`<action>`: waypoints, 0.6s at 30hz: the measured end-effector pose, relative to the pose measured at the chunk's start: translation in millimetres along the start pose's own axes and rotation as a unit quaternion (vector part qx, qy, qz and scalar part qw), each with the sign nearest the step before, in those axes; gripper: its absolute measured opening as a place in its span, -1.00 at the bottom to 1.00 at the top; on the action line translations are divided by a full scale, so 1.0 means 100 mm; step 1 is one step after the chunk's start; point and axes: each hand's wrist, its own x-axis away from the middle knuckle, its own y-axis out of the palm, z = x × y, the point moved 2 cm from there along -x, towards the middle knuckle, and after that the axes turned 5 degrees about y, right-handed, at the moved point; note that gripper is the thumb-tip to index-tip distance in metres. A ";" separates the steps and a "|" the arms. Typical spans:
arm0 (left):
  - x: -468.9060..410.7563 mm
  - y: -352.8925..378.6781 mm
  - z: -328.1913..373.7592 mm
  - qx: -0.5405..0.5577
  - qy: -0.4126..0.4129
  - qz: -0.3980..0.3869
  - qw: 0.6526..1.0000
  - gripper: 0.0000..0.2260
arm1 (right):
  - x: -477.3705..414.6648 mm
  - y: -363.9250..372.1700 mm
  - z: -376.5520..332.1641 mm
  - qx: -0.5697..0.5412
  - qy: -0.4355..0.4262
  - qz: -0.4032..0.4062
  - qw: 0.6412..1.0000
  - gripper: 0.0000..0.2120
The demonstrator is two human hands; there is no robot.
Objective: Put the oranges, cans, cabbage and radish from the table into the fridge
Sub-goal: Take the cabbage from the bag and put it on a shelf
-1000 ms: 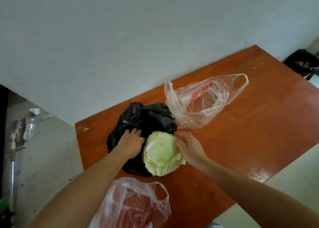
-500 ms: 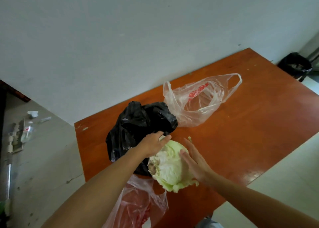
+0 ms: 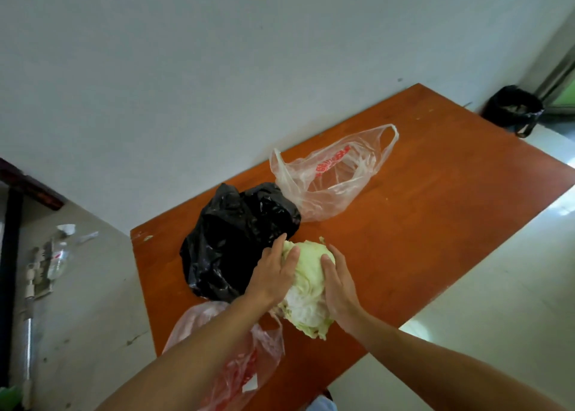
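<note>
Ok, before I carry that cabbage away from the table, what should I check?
1. Left hand on the cabbage: ok, it holds the left side.
2. Right hand on it: ok, it holds the right side.
3. Cabbage out of the black bag: ok, it is beside the bag.
4. Outer leaves tight: not ok, ragged leaves hang at the near end.
5. Pink bag clear of the left forearm: cannot tell.
6. Way to the fridge: cannot tell, it is not in view.
</note>
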 end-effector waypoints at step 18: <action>0.85 2.07 3.57 0.202 0.343 0.047 0.916 -0.53 | 1.75 -4.07 -0.69 0.217 -0.277 0.309 0.884 -0.29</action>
